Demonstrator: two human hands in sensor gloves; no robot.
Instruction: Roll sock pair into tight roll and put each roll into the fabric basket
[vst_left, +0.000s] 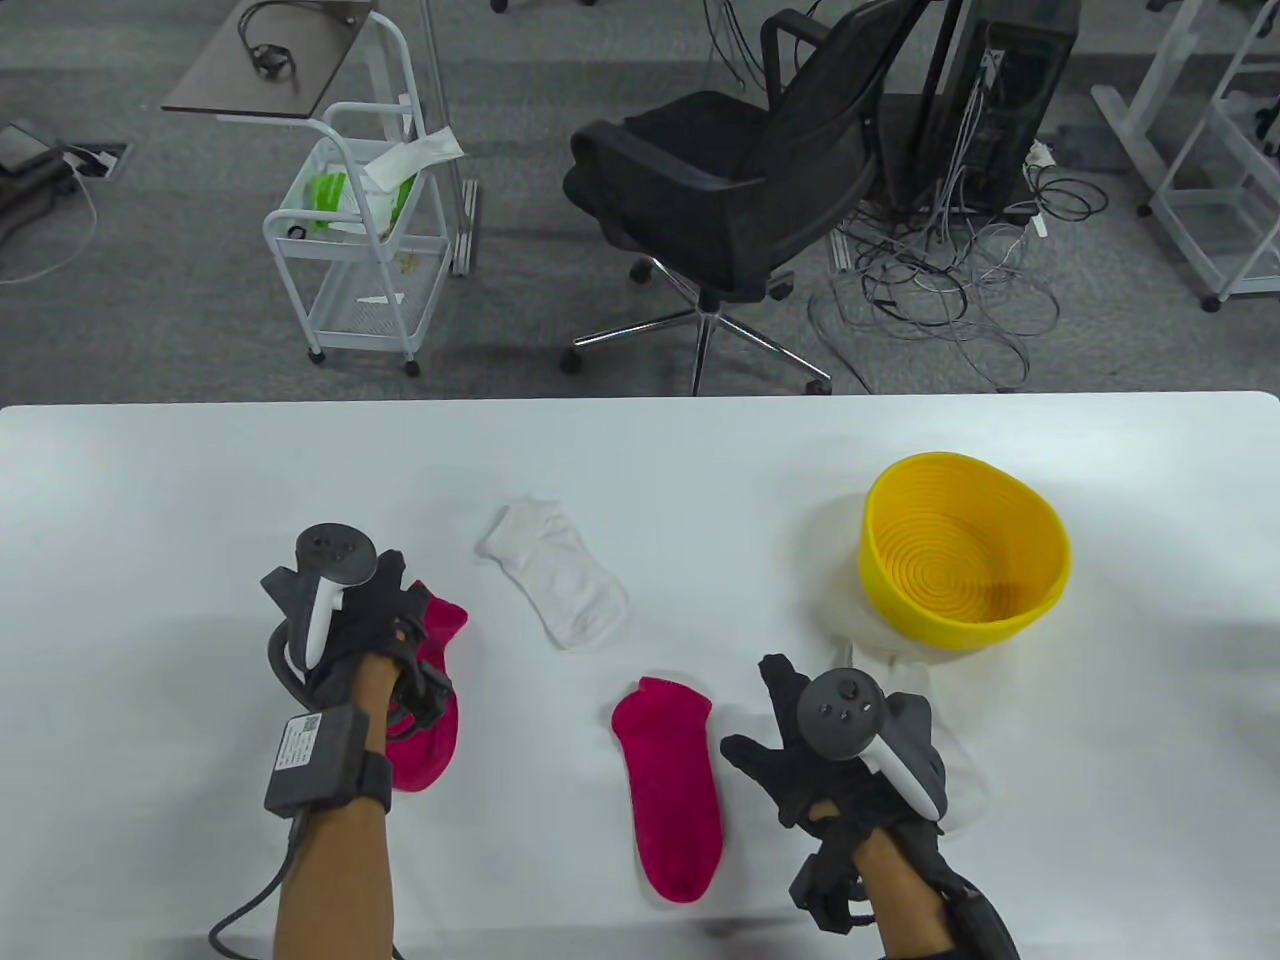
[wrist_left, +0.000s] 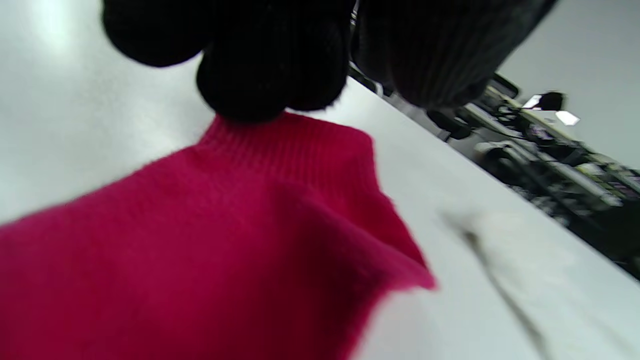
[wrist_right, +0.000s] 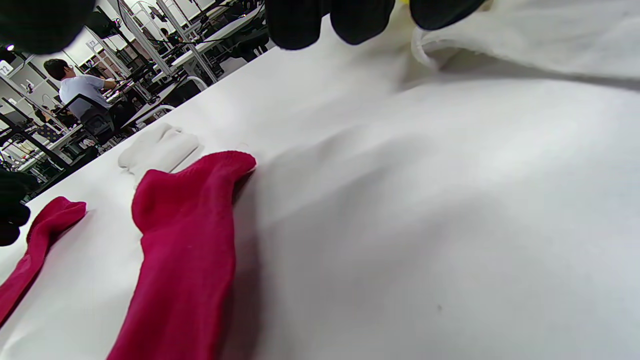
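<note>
Your left hand (vst_left: 345, 625) is pinching the cuff of one pink sock (vst_left: 430, 700), presumably to pair it with its mate (vst_left: 672, 790) at four o'clock, while your right hand (vst_left: 850, 760) is hovering slack-fingered over a white sock (vst_left: 960, 770), gripping nothing visible, yellow basket (vst_left: 1040, 585) waiting at one o'clock.

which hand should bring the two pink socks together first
Left, probably. The left hand already pinches one pink sock at its cuff; the right hand is over a white sock, beside the other pink sock.
</note>
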